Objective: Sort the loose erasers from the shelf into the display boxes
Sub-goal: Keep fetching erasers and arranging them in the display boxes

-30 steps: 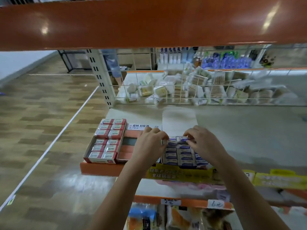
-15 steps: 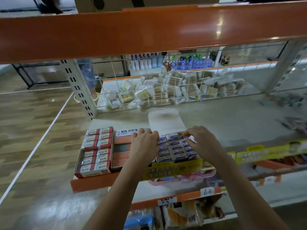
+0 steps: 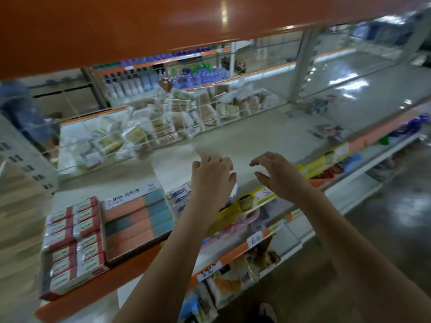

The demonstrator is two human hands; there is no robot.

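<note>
Both hands [image 3: 247,176] lifted (empty), two display boxes [image 3: 102,231]

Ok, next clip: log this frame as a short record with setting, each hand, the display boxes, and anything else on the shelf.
setting: shop shelf under an orange upper shelf, seen from a head camera
left hand: raised above the shelf, fingers loosely curled, holding nothing
right hand: raised beside it, fingers spread, holding nothing
red-and-white eraser box: at the shelf's left front, rows full
pink-and-teal box: next to it
blue-and-white erasers: partly hidden behind the left arm
wire basket: at the back, holding pale packets
image: motion-blurred
</note>
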